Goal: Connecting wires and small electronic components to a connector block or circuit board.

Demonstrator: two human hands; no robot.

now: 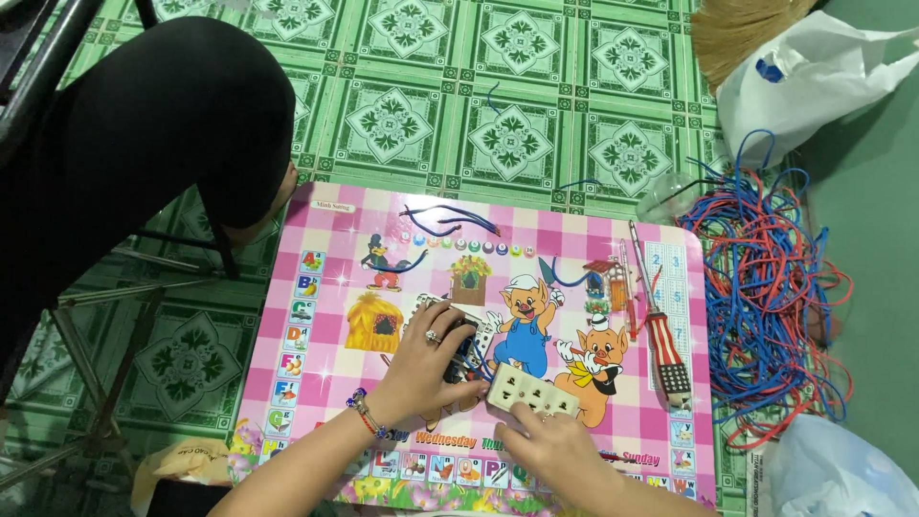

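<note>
Crowding the hands: screwdriver (662,347), tangled wires (771,287).

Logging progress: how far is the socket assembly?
Done: cut wire pieces lie on the pink table. In hand: left hand grips the socket's wired body; right hand holds its cream faceplate, apart. Left: closing it; screwdriver lies untouched.

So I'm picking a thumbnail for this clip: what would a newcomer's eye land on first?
Probably the bright pink checked cartoon board lying on the green patterned floor tiles. At its lower middle the left hand and right hand work on a cream socket strip, with a red-handled screwdriver lying just to the right. A big tangle of red and blue wires sits off the board's right edge.
</note>
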